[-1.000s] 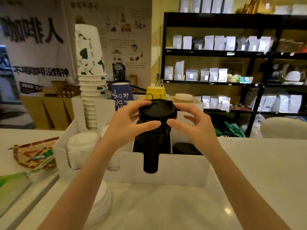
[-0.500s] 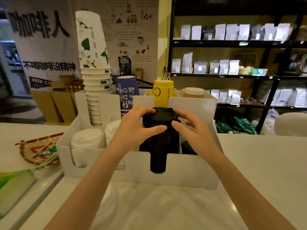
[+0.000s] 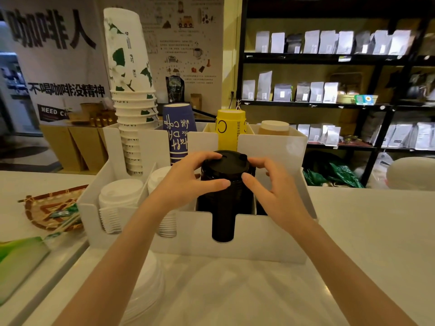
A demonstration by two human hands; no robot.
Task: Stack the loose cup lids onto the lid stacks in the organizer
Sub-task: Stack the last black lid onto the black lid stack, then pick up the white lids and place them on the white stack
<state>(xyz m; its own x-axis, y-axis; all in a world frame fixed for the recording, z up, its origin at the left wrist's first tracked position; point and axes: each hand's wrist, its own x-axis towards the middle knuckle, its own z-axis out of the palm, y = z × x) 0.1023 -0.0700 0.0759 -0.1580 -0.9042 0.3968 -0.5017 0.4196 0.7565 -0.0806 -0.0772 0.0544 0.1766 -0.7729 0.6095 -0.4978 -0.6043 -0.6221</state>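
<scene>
Lower left of the frame: loose round white plastic lids (image 3: 143, 285) piled on the pale counter (image 3: 353, 231), not yet stacked. Left of centre: short white lid stacks (image 3: 120, 196) in the white slotted organizer (image 3: 259, 241). Centre: left hand (image 3: 186, 182), grip curled around the rim of the tall black lid stack (image 3: 223, 198), thumb across its front. Right of centre: right hand (image 3: 273, 191), fingers spread, touching the opposite edge. Best done by pressing evenly from both sides, keeping the top lid level, seated square.
</scene>
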